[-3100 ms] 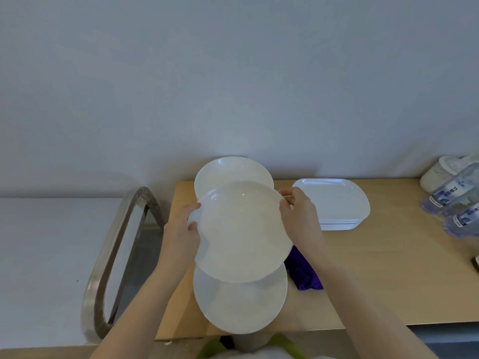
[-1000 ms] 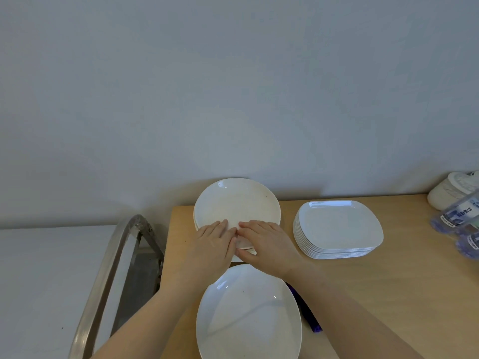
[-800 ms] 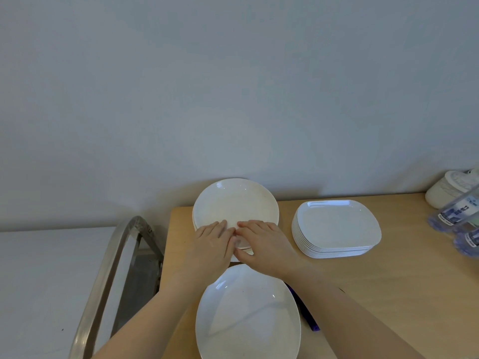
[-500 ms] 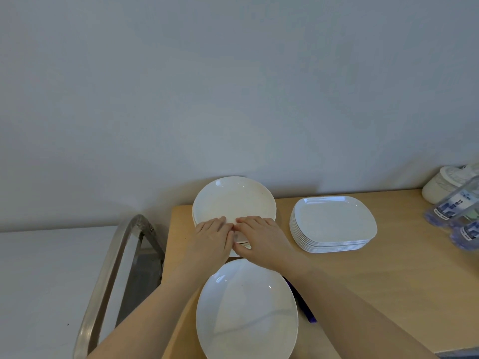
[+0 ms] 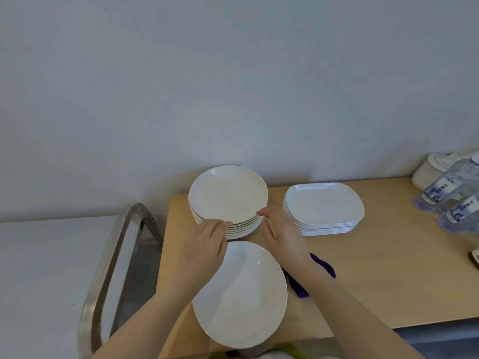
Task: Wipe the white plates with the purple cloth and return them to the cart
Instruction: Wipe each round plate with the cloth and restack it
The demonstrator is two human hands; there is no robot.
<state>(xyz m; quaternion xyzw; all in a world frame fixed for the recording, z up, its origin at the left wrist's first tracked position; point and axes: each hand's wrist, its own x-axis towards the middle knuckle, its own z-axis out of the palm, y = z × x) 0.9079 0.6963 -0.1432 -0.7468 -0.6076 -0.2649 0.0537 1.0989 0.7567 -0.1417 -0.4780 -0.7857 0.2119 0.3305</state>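
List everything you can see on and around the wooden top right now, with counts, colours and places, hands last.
Stack of round white plates: one stack, white, back left of the wooden top, by the wall.
Single round white plate: one, white, front edge, nearest the person.
Stack of rounded-square white plates: one stack, white, right of the round stack.
Purple cloth: one, purple, right of the single plate, partly under the right forearm.
Clear plastic water bottles: at least two, blue labels, far right.
White lidded container: one, far right, by the wall.
Light wooden top: one, tan.
Metal cart handle: one, silver, left.
Left hand: fingers on the round stack's near rim.
Right hand: open, beside the stack's right edge.
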